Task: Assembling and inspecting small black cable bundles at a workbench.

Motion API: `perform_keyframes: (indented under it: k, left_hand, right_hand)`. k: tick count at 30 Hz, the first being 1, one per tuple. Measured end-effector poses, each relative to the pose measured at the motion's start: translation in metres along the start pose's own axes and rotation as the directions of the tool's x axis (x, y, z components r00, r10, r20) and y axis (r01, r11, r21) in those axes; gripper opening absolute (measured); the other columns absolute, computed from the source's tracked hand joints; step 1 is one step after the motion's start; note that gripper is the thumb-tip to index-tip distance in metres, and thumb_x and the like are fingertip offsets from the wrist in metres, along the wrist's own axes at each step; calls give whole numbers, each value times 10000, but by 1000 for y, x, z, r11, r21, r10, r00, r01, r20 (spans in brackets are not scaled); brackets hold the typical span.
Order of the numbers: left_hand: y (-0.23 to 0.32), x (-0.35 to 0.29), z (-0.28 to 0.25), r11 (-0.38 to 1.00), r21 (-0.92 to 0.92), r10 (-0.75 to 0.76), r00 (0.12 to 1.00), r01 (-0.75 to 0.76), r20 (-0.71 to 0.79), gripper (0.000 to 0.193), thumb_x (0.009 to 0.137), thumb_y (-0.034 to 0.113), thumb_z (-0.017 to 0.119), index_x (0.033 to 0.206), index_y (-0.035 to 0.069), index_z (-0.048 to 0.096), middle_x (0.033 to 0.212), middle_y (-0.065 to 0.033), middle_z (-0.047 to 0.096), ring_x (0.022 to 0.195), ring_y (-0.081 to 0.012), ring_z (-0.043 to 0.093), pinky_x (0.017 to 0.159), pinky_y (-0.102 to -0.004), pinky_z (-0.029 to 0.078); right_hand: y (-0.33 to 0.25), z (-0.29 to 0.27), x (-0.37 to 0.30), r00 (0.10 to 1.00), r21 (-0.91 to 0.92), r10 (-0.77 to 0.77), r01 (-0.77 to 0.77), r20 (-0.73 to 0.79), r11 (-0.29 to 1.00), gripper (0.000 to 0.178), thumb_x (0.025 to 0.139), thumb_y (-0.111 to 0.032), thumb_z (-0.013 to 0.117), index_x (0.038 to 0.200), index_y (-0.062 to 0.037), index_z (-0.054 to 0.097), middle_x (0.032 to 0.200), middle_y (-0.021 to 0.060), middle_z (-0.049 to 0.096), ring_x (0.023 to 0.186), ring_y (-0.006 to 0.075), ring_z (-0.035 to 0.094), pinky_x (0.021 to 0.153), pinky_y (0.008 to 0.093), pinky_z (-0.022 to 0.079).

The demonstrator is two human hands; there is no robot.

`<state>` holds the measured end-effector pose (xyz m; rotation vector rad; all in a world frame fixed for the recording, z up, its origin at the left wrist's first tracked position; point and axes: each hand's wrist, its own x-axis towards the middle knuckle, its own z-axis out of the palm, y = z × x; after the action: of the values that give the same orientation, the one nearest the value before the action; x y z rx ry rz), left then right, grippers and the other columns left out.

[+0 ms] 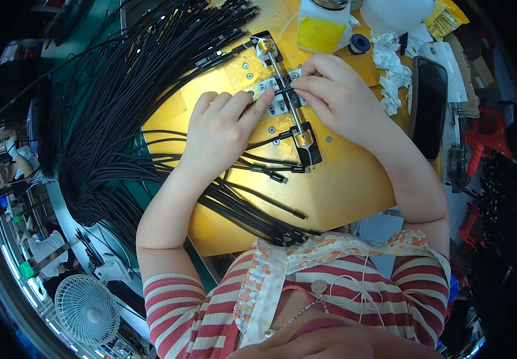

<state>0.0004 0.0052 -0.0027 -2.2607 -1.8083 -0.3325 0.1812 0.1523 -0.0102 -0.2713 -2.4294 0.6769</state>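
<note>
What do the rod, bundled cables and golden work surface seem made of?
Rod: likely polished metal, given bright streaks. Bundled cables: probably matte rubber or plastic, bending smoothly. Golden work surface: satin metal or coated board; soft glare fits either.

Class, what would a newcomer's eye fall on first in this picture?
Probably the mass of black cables fanning onto the golden work surface from the left. Next, the left hand and right hand, close together at a metal rod, upper middle. A white fan stands out at lower left.

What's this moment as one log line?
Left hand: touching black piece's left end | right hand: pinching right end | metal rod: above yellow board | black cables: heaped left
</note>
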Motion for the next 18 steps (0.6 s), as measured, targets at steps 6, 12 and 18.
perform_keyframes:
  k: [6, 12, 18]
  left_hand:
    - [2, 1, -3, 998, -60, -27, 999, 28, 22, 543, 703, 20, 673, 1232, 136, 640, 784, 10, 530, 711, -139, 538, 737, -292, 408]
    - [2, 1, -6, 997, -71, -31, 999, 34, 38, 517, 723, 30, 680, 1228, 135, 642, 786, 5, 539, 712, -151, 550, 735, -297, 414]
    - [-2, 5, -10, 996, -87, -10, 999, 14, 50, 438, 802, 77, 668, 1234, 145, 637, 766, -7, 551, 678, -167, 561, 648, -295, 428]
  right_hand:
    - [-5, -4, -2, 998, -110, -54, 56, 15, 992, 68, 778, -49, 668, 830, -5, 662, 841, 78, 533, 821, 240, 564, 744, 349, 470]
    - [-7, -4, -5, 996, -163, -79, 84, 41, 983, 63, 790, -59, 650, 821, -6, 661, 846, 81, 535, 812, 243, 561, 735, 349, 470]
    - [-7, -8, -3, 985, -155, -172, 174, 26, 972, 72, 800, -71, 639, 775, -4, 638, 829, 82, 566, 795, 254, 576, 728, 357, 480]
